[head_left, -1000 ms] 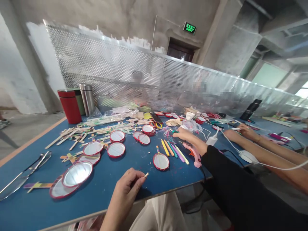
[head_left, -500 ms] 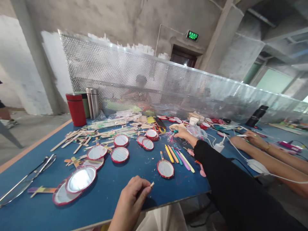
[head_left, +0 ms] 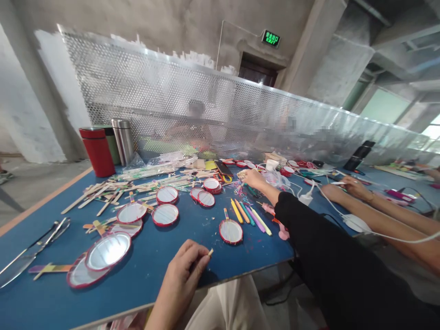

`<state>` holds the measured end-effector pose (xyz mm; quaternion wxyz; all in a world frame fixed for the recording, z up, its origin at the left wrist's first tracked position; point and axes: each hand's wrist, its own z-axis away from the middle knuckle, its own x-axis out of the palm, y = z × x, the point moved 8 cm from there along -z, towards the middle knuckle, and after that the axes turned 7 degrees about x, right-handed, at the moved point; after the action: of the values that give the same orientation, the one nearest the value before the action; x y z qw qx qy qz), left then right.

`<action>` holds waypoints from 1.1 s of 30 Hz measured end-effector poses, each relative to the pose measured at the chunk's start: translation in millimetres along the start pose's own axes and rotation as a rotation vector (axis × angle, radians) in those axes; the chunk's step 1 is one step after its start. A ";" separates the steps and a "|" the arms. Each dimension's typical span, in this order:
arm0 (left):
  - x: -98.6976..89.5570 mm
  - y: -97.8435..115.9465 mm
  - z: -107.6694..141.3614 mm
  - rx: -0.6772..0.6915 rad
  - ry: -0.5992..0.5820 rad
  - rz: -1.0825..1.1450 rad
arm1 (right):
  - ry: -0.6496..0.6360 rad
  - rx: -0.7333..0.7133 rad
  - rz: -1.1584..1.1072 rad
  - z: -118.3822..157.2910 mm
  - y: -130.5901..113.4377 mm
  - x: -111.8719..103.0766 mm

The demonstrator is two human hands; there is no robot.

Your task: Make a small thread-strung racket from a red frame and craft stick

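Close to the table's front edge, my left hand [head_left: 184, 275] is closed, pinching a short pale wooden stick piece [head_left: 211, 252] between thumb and forefinger. My right hand [head_left: 252, 178], in a black sleeve, reaches across to a pile of small coloured strings [head_left: 243, 189]. Its fingers are drawn together by something pale; what they hold is not clear. Between the hands lies a round red-rimmed paddle [head_left: 231, 232] with a short striped stick. Beside it are several coloured pens [head_left: 252, 216]. More red-rimmed discs [head_left: 165, 215] lie on the left.
Wooden craft sticks [head_left: 106, 192] are heaped at the back left, near a red flask [head_left: 97, 152] and a steel flask [head_left: 123, 141]. Glasses [head_left: 37, 250] rest at far left. A white cable [head_left: 330, 201] crosses near a co-worker's arms [head_left: 385, 208]. A perforated metal screen [head_left: 154, 101] stands behind.
My right hand has shifted slightly at the string pile, and the blue-green bit seen at its fingertips no longer shows there. My left hand keeps its pinch. The whole view has shifted a little.
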<state>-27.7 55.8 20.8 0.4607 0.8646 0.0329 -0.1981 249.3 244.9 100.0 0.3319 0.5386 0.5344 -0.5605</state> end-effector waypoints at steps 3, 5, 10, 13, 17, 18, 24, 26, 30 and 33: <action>4.5 -3.9 0.4 -0.066 -0.014 -0.014 | 0.024 -0.093 -0.059 21.8 -22.7 -5.8; 8.9 -7.3 1.5 -0.111 -0.043 -0.042 | 0.027 -0.186 -0.129 49.8 -42.1 -7.9; 10.4 -9.5 2.6 -0.152 -0.040 -0.130 | -0.010 -0.417 -0.340 154.4 -79.9 2.6; 9.1 -8.3 2.0 -0.167 -0.023 -0.163 | 0.021 -0.511 -0.492 211.2 -85.4 16.9; 11.2 -1.3 0.8 -0.156 -0.036 -0.176 | 0.093 -0.524 -0.772 249.9 -77.7 33.9; 12.4 0.5 0.8 -0.154 -0.048 -0.176 | 0.105 -0.507 -0.811 253.6 -75.0 37.6; 17.0 5.0 2.0 -0.150 -0.114 -0.233 | 0.126 -0.421 -0.879 257.8 -61.8 46.5; 17.7 3.2 2.9 -0.163 -0.128 -0.250 | 0.165 -0.403 -0.881 258.2 -55.4 44.4; 17.7 0.1 4.8 -0.174 -0.122 -0.260 | 0.255 -0.367 -0.895 259.0 -42.7 39.7; 18.3 -0.6 5.6 -0.157 -0.122 -0.270 | 0.251 -0.365 -0.876 259.2 -41.1 41.7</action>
<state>-12.8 49.4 10.8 0.4971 0.7999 0.1361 -0.3074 137.5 13.9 30.7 0.0867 0.2596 0.8361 -0.4753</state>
